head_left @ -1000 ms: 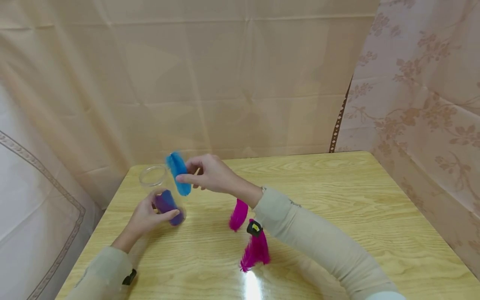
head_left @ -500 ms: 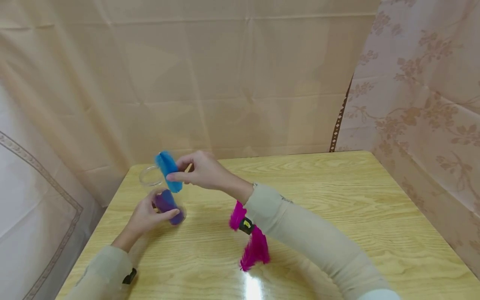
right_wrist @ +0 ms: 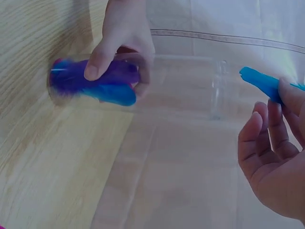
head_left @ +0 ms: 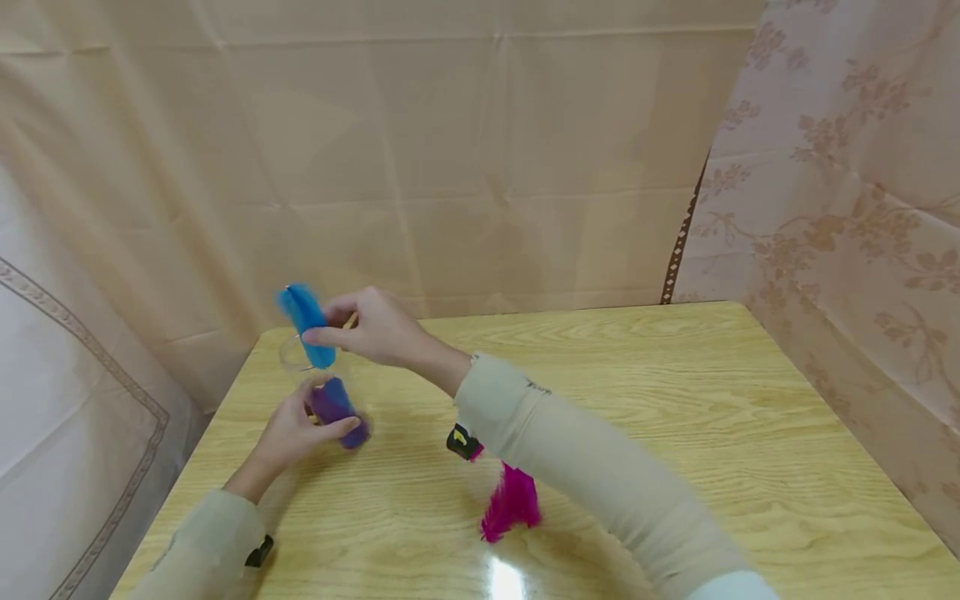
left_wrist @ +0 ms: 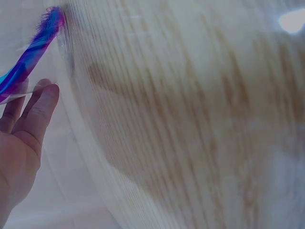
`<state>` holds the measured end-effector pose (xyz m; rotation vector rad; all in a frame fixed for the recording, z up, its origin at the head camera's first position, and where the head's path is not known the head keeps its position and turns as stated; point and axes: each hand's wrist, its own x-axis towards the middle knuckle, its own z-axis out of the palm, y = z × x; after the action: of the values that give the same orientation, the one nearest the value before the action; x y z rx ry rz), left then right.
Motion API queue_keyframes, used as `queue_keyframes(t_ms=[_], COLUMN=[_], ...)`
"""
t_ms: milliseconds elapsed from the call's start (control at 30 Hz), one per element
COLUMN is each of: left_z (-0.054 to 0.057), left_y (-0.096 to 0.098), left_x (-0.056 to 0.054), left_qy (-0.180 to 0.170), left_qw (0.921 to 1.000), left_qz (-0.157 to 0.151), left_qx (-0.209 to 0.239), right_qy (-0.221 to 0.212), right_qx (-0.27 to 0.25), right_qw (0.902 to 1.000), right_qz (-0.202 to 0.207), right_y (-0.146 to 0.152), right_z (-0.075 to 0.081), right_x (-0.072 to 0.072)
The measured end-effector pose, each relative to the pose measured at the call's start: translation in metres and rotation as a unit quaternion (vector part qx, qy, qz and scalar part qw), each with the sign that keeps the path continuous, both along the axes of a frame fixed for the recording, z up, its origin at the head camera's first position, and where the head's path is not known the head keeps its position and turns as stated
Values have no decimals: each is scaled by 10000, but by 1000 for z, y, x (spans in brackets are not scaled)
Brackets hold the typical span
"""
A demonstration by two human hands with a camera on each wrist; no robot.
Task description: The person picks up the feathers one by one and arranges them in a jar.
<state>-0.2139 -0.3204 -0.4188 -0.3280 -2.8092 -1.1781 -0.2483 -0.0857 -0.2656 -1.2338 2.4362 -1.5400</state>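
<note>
My left hand (head_left: pixel 288 429) grips a tall clear plastic jar (right_wrist: pixel 176 86) around its lower part, thumb toward me. Inside, near the bottom, lie purple feathers (right_wrist: pixel 112 74) and a blue one (right_wrist: pixel 112 94). Between the thumb and fingers of my right hand (head_left: pixel 378 329) is a bright blue feather (head_left: pixel 306 323), pinched and held upright with a slight tilt. Its lower end overlaps the jar's open rim in the head view; the right wrist view shows a short gap between feather tip and rim.
Magenta feathers (head_left: pixel 512 504) lie on the wood-grain table (head_left: pixel 675 400), partly hidden by the right sleeve (head_left: pixel 555 433). A beige cloth (head_left: pixel 450 167) hangs behind the table, with patterned cloth (head_left: pixel 847 208) at the right.
My right hand has carried the blue feather left and slightly up, over the jar's mouth. The right sleeve now covers more of the magenta feathers. My left hand and the jar have stayed put.
</note>
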Motion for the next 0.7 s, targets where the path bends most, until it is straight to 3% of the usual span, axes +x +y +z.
queue_keyframes(t_ms=[267, 700], left_z=[0, 1], left_y=[-1, 0], left_x=[-1, -1], left_qy=[-67, 28], left_qw=[9999, 10000], left_qz=[-45, -21], left_qx=[130, 0], right_qy=[-99, -22], right_qx=[-23, 63], right_qw=[9995, 9995], right_qz=[-287, -295], right_y=[-17, -16], right_z=[-2, -5], right_x=[1, -7])
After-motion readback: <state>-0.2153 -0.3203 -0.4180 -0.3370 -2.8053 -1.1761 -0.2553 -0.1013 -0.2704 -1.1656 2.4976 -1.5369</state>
